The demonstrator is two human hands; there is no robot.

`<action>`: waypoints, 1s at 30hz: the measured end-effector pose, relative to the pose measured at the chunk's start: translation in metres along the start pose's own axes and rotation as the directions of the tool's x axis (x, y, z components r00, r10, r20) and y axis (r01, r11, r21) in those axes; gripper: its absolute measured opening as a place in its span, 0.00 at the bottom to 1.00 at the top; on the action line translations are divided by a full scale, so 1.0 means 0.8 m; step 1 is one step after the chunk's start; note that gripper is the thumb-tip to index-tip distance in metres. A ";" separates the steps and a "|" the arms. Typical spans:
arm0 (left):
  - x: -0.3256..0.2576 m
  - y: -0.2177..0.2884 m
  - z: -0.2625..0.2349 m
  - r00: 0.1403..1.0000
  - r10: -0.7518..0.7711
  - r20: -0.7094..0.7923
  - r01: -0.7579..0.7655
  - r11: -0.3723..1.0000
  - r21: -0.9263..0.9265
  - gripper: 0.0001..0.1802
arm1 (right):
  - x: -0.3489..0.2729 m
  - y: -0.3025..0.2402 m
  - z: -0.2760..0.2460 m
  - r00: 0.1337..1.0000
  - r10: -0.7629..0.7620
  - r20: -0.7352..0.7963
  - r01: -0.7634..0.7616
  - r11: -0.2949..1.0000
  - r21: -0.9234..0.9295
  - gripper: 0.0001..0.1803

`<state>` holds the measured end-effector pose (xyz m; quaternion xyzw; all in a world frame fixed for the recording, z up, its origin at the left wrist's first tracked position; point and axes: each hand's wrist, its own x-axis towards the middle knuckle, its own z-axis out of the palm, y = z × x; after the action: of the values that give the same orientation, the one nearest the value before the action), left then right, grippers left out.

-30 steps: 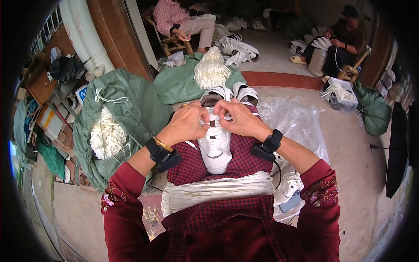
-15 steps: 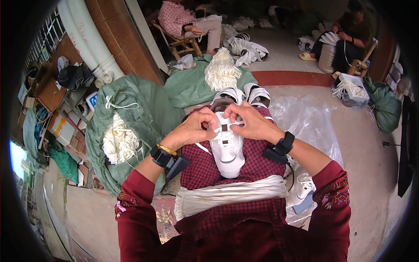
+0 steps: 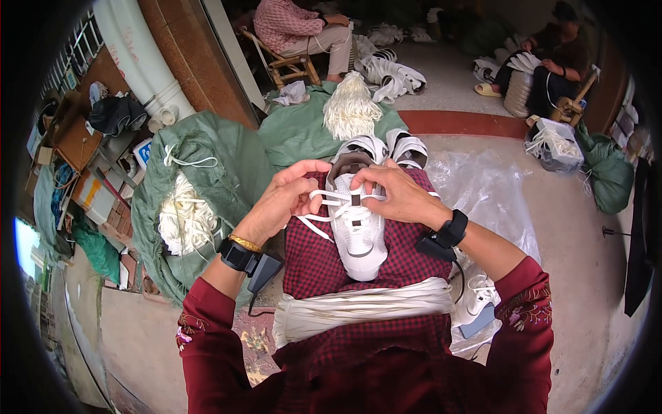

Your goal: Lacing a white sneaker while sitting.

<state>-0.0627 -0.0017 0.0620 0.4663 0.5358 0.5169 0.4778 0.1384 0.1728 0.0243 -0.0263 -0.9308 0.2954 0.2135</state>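
Note:
A white sneaker (image 3: 360, 250) lies on my lap, its toe toward me, on red-and-black checked cloth (image 3: 310, 265). Just left of the shoe, my left hand (image 3: 293, 195) is closed on a white shoelace (image 3: 323, 219), which loops out from the eyelets. Over the upper's right side, my right hand (image 3: 400, 196) pinches lace close to the eyelets; its fingertips touch the shoe. A thick bundle of white laces (image 3: 365, 303) lies across my waist. Beyond the sneaker sit more white shoe uppers (image 3: 407, 148), partly covered by one another.
A green sack (image 3: 241, 148) holding white laces (image 3: 185, 215) stands at the left. Ahead, another lace pile (image 3: 352, 107) rests on green sheeting (image 3: 289, 138). Clear plastic (image 3: 483, 193) spreads at the right, near a white shoe (image 3: 474, 297). Two people sit farther back.
My left hand has moved left, away from the shoe, drawing the lace out into a wider loop. My right hand stays at the eyelets. The seated person at far left has shifted an arm.

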 end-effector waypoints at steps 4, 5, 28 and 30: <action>-0.016 -0.005 -0.014 0.980 -0.196 -0.018 0.197 0.979 0.047 0.15 | 0.006 0.007 0.004 0.999 -0.036 0.002 0.036 0.999 0.012 0.17; -0.017 -0.003 -0.011 0.980 -0.196 0.020 0.194 0.978 0.074 0.16 | 0.007 0.004 0.004 1.000 -0.001 0.000 0.001 1.000 -0.013 0.16; 0.020 0.001 0.029 0.971 -0.237 -0.035 0.230 0.881 0.413 0.07 | 0.005 -0.002 0.014 0.996 0.074 -0.046 -0.077 0.996 -0.055 0.09; 0.018 -0.003 0.028 0.997 0.052 -0.051 0.009 0.611 0.792 0.07 | 0.000 -0.002 0.025 0.994 0.097 -0.047 -0.099 0.994 -0.035 0.10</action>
<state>-0.0418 0.0147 0.0593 0.6175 0.7193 0.2492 0.1981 0.1302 0.1607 0.0106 -0.0827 -0.9287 0.2875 0.2193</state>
